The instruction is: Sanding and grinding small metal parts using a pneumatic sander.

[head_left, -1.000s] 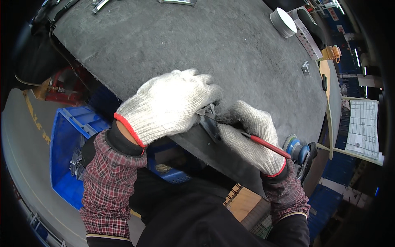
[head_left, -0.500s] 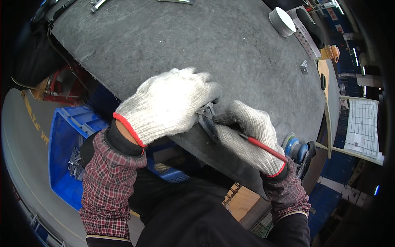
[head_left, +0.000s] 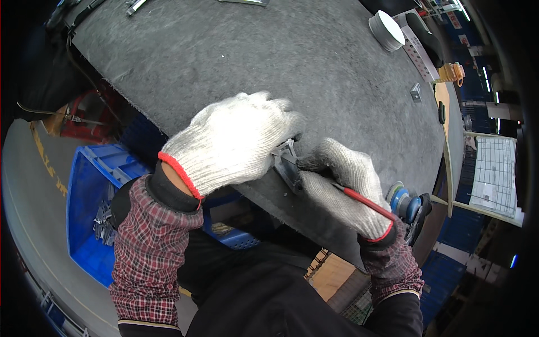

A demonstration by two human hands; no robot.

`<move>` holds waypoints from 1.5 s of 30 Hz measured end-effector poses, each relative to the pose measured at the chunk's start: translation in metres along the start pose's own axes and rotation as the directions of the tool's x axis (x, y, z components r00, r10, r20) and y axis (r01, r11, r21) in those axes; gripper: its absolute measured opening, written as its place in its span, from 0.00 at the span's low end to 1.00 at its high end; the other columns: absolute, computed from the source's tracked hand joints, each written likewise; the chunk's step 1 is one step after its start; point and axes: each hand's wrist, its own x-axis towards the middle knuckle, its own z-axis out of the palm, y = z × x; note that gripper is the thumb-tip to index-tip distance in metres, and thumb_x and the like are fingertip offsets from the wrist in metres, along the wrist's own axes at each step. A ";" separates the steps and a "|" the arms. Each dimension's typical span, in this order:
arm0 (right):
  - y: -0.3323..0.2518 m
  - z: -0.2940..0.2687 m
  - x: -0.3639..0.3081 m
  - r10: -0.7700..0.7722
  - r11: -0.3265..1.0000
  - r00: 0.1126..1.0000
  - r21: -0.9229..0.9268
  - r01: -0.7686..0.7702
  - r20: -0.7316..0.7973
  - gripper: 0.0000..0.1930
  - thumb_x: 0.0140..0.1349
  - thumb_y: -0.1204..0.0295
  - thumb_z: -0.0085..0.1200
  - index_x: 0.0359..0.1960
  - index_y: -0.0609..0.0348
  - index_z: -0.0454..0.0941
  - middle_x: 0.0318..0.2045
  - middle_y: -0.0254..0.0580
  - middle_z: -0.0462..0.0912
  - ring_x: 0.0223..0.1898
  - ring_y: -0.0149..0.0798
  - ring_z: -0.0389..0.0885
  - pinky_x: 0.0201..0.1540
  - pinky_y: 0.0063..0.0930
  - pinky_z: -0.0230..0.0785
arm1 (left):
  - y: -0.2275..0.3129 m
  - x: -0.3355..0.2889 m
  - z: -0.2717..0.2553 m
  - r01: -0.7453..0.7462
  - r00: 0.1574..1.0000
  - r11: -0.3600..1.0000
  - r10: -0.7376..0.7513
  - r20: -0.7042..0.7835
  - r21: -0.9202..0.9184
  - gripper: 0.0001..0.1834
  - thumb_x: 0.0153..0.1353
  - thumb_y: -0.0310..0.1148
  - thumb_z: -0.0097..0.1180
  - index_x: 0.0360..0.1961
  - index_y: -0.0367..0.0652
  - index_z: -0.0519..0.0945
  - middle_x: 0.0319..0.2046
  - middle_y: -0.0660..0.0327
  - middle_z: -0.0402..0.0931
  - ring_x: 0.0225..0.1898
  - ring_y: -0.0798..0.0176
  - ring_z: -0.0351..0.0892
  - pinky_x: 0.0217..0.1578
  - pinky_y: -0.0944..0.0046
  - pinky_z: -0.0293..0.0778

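My left hand (head_left: 233,137), in a white knit glove with a red cuff edge, is closed around a small angular silver metal part (head_left: 288,164). It holds the part tilted near the front edge of the grey-covered table (head_left: 337,62). My right hand (head_left: 348,174), gloved alike with dark finger pads, grips a slim tool with a red handle (head_left: 368,203). The handle slants back across the palm toward the wrist. Fingers hide the tool's tip, so its kind does not show. The right fingertips are beside or against the metal part.
A blue bin (head_left: 92,213) with several metal pieces stands at lower left. On the table's right lie a small metal bracket (head_left: 415,92), a white round spool (head_left: 386,30) and a blue-topped power sander (head_left: 404,203). A cardboard box (head_left: 337,276) sits below the table edge.
Both hands, with the metal part and the red-handled tool, have shifted slightly right. The grips look the same.
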 end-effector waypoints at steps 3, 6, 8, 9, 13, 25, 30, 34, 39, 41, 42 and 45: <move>-0.004 0.000 0.002 -0.029 0.995 1.000 -0.095 0.029 0.000 0.09 0.72 0.72 0.67 0.50 0.61 0.86 0.37 0.50 0.91 0.39 0.47 0.95 0.43 0.39 0.84 | -0.003 -0.004 0.008 -0.004 1.000 1.000 0.004 -0.003 -0.001 0.23 0.67 0.35 0.71 0.62 0.48 0.86 0.59 0.54 0.85 0.61 0.45 0.87 0.62 0.46 0.86; 0.005 0.005 -0.002 -0.043 0.999 0.998 -0.007 0.043 -0.039 0.09 0.72 0.72 0.67 0.50 0.61 0.86 0.37 0.51 0.91 0.39 0.47 0.95 0.43 0.38 0.84 | -0.002 -0.005 0.007 0.004 0.999 1.000 -0.004 -0.035 0.005 0.23 0.66 0.35 0.72 0.62 0.48 0.86 0.58 0.55 0.85 0.61 0.46 0.87 0.62 0.47 0.85; 0.000 0.003 0.000 -0.034 0.999 0.999 -0.043 0.033 -0.026 0.09 0.72 0.73 0.67 0.50 0.61 0.86 0.37 0.51 0.91 0.39 0.47 0.95 0.43 0.38 0.84 | -0.003 -0.003 0.007 0.036 0.999 0.999 -0.036 0.015 0.000 0.24 0.65 0.35 0.72 0.62 0.48 0.86 0.58 0.55 0.85 0.61 0.46 0.86 0.62 0.47 0.85; -0.004 0.002 0.000 -0.027 0.996 0.999 -0.082 0.026 -0.018 0.09 0.72 0.73 0.67 0.50 0.61 0.86 0.37 0.51 0.91 0.39 0.46 0.94 0.44 0.37 0.84 | -0.006 -0.003 0.007 0.023 1.000 1.000 -0.023 0.015 -0.007 0.24 0.64 0.35 0.72 0.62 0.47 0.86 0.58 0.54 0.85 0.61 0.45 0.86 0.63 0.47 0.84; 0.002 0.008 -0.007 -0.073 0.997 0.991 -0.009 0.072 -0.116 0.08 0.71 0.73 0.67 0.48 0.61 0.86 0.36 0.50 0.91 0.38 0.46 0.94 0.42 0.37 0.84 | -0.005 -0.002 0.005 0.014 1.000 1.000 -0.014 -0.014 -0.025 0.26 0.61 0.34 0.73 0.62 0.47 0.86 0.58 0.54 0.85 0.61 0.45 0.86 0.63 0.47 0.84; 0.046 0.049 -0.190 0.370 0.864 0.809 0.488 -0.121 -0.456 0.06 0.70 0.78 0.71 0.46 0.63 0.88 0.35 0.43 0.93 0.37 0.25 0.87 0.40 0.26 0.79 | -0.033 -0.136 -0.081 0.252 0.748 0.751 -0.551 -0.369 -0.611 0.25 0.56 0.26 0.76 0.55 0.35 0.84 0.43 0.59 0.85 0.48 0.60 0.85 0.54 0.57 0.82; 0.097 0.063 -0.242 0.445 0.808 0.660 0.589 -0.005 -0.605 0.07 0.69 0.79 0.71 0.47 0.64 0.88 0.36 0.44 0.94 0.35 0.24 0.87 0.39 0.25 0.80 | -0.036 -0.332 -0.088 0.890 0.447 0.451 -0.832 -0.328 0.068 0.30 0.62 0.34 0.74 0.63 0.35 0.81 0.49 0.53 0.84 0.49 0.59 0.83 0.54 0.56 0.79; 0.108 0.056 -0.238 0.100 0.960 0.654 0.245 0.135 -0.750 0.08 0.67 0.81 0.71 0.45 0.61 0.88 0.31 0.44 0.90 0.27 0.33 0.88 0.32 0.29 0.79 | -0.009 -0.262 -0.085 0.789 0.549 0.614 -0.683 -0.481 0.027 0.36 0.63 0.36 0.75 0.71 0.34 0.79 0.57 0.51 0.86 0.57 0.57 0.85 0.64 0.55 0.78; 0.116 0.054 -0.233 -0.001 0.949 0.689 0.217 0.230 -0.725 0.10 0.65 0.79 0.73 0.46 0.59 0.88 0.34 0.46 0.90 0.30 0.46 0.92 0.33 0.35 0.83 | 0.092 0.025 -0.034 0.394 0.788 0.890 -0.456 -0.414 -0.231 0.24 0.76 0.33 0.66 0.69 0.35 0.82 0.56 0.56 0.86 0.54 0.64 0.85 0.52 0.64 0.82; 0.127 0.054 -0.238 0.016 0.933 0.698 0.262 0.248 -0.716 0.09 0.66 0.79 0.73 0.46 0.59 0.88 0.33 0.46 0.90 0.29 0.45 0.91 0.32 0.36 0.82 | 0.156 0.153 0.011 0.258 0.931 0.953 -0.289 -0.222 -0.159 0.25 0.76 0.38 0.68 0.68 0.39 0.83 0.56 0.55 0.89 0.50 0.61 0.90 0.50 0.62 0.84; 0.126 0.051 -0.241 0.053 0.920 0.729 0.317 0.230 -0.682 0.09 0.66 0.79 0.73 0.45 0.61 0.88 0.34 0.47 0.90 0.31 0.45 0.92 0.34 0.36 0.82 | 0.177 0.204 0.029 0.183 0.961 0.982 -0.186 -0.203 -0.036 0.27 0.77 0.44 0.69 0.68 0.41 0.83 0.57 0.50 0.90 0.54 0.53 0.91 0.54 0.55 0.85; 0.122 0.052 -0.245 0.101 0.891 0.755 0.396 0.221 -0.648 0.07 0.67 0.79 0.73 0.45 0.63 0.88 0.37 0.47 0.92 0.35 0.42 0.93 0.40 0.36 0.85 | 0.209 0.342 0.092 0.294 0.955 0.955 -0.293 -0.045 0.035 0.49 0.72 0.71 0.63 0.75 0.39 0.77 0.68 0.41 0.84 0.70 0.40 0.84 0.69 0.42 0.78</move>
